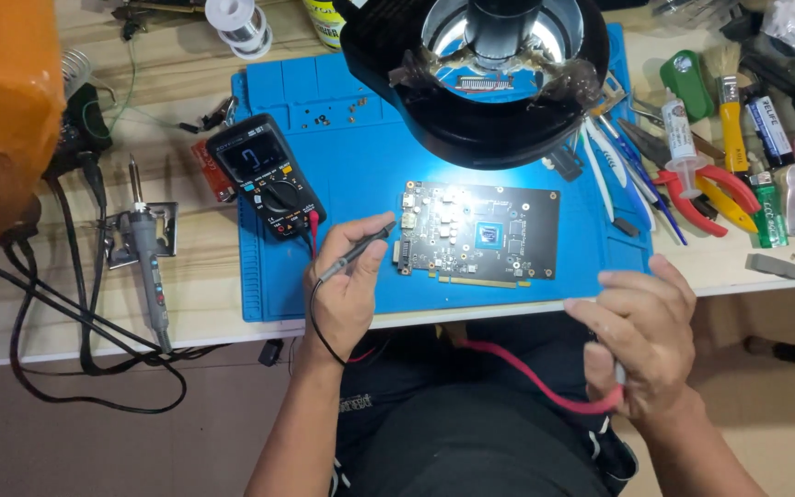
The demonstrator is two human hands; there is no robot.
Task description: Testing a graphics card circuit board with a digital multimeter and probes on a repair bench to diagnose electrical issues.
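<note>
Gripping a slim black multimeter probe (358,250) between closed fingers, the left hand (347,293) is hovering at the front edge of the blue silicone work mat (361,170), its tip pointing toward the dark rectangular circuit board (478,232) lying flat on the mat, just short of the board's left edge. The right hand (644,339) is hanging off the white bench (204,276), past its front edge and over the lap, fingers closed around the red probe lead (531,373), which is looping below the bench edge. A black multimeter (265,175) is resting on the mat's left part, well clear of the board. A black round magnifier lamp (485,69) is overhanging the mat just behind the board. Pliers and tools (706,189) are crowding the mat's right edge; a soldering iron (146,262) is lying left of the mat.
</note>
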